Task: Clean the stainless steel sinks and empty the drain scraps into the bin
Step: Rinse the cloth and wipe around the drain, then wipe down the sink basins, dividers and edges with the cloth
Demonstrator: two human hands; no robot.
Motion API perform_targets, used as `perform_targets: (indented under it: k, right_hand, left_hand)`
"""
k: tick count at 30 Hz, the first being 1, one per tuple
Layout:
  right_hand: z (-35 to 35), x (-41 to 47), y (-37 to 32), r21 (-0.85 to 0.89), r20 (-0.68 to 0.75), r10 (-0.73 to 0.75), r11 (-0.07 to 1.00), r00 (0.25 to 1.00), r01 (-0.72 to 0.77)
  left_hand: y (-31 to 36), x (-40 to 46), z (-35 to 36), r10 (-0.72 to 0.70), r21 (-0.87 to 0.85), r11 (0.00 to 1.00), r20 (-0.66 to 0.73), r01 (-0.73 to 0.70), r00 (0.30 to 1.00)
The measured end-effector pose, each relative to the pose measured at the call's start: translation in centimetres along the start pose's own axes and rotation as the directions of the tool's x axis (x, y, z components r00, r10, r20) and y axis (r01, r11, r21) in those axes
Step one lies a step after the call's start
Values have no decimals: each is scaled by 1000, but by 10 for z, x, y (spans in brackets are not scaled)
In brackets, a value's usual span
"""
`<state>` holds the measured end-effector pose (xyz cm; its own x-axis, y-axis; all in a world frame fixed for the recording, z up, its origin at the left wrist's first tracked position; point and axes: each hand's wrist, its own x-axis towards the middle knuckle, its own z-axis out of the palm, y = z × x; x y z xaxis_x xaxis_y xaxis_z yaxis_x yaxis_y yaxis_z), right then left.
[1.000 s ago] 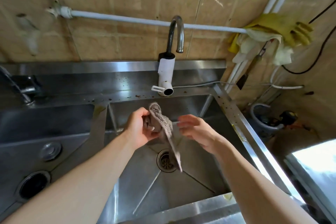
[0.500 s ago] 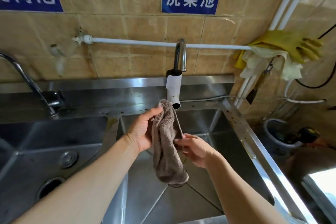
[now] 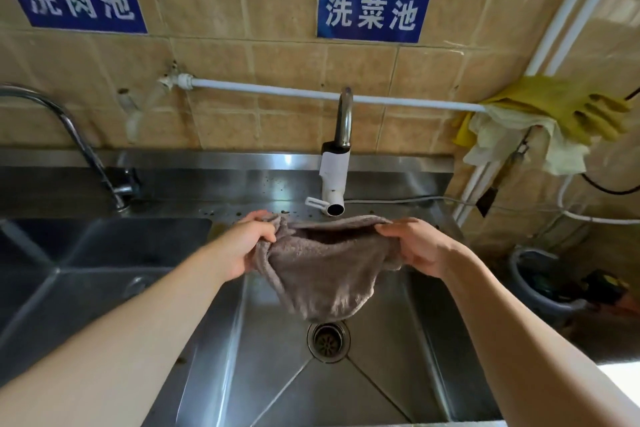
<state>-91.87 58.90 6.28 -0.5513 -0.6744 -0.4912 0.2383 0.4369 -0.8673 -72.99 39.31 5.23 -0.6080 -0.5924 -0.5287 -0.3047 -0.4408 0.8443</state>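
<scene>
Sinks: two stainless steel basins sit side by side; you stand over the right sink point(image 3: 398, 374), whose drain strainer point(image 3: 328, 340) lies at the centre of its floor. Your left hand point(image 3: 247, 246) and right hand point(image 3: 419, 246) hold a grey-brown cloth point(image 3: 322, 277) stretched between them above the drain. Fingers of each hand are curled, pinching one upper edge of the cloth. The cloth sags in the middle, just below the white faucet point(image 3: 334, 177). The left sink point(image 3: 104, 270) lies beside your left forearm.
</scene>
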Motion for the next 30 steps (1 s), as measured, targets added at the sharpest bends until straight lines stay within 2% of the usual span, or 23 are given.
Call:
perform_targets:
  k: [4,8,10,13,14,16,17,20,22,25,27,28,30]
  right_hand:
    - [-14,-6,-12,79,-52,11,997,999,-7]
    - [-14,-16,-15,191,-26,-8,982,1000,13]
    - [-12,-18,-13,250,-40,-15,968,999,25]
    - [-6,-18,-17,341,-122,-71,934,990,109]
    - [-6,-17,-19,379,-155,-106,912,982,158]
    - [-4,-13,-25,454,-205,-159,859,966,238]
    - [-4,-11,-28,477,-230,-171,838,958,265]
    - [-9,-11,-32,489,-293,-165,821,942,295]
    - [-17,-14,-33,439,-287,-184,847,940,300]
    - [-31,-16,-33,413,-319,-179,858,931,306]
    - [-36,-15,-32,424,-353,-175,846,919,323]
    - [-37,-15,-30,404,-370,-179,853,912,331]
    - [-39,-15,-28,339,-406,-177,882,896,327]
  left_hand:
    - [1,1,-6,-33,0,999,-194,34,980]
    - [10,-3,6,20,-126,991,-257,-54,966]
    - [22,-12,12,62,-234,966,-213,-113,975]
    - [37,-24,17,162,-560,812,-61,-168,985]
    - [36,-28,19,177,-596,791,4,-140,984]
    - [25,-33,27,128,-484,873,117,-56,985]
    - [17,-31,32,84,-386,922,121,-32,989]
    - [8,-21,40,44,-151,988,10,-42,999]
    - [16,-17,38,91,11,996,14,-91,996]
    - [27,-16,30,132,313,940,25,-134,991]
    - [33,-15,27,119,337,934,28,-122,992]
    - [37,-14,26,109,292,950,21,-110,994]
    - [46,-14,25,57,98,993,12,-58,998]
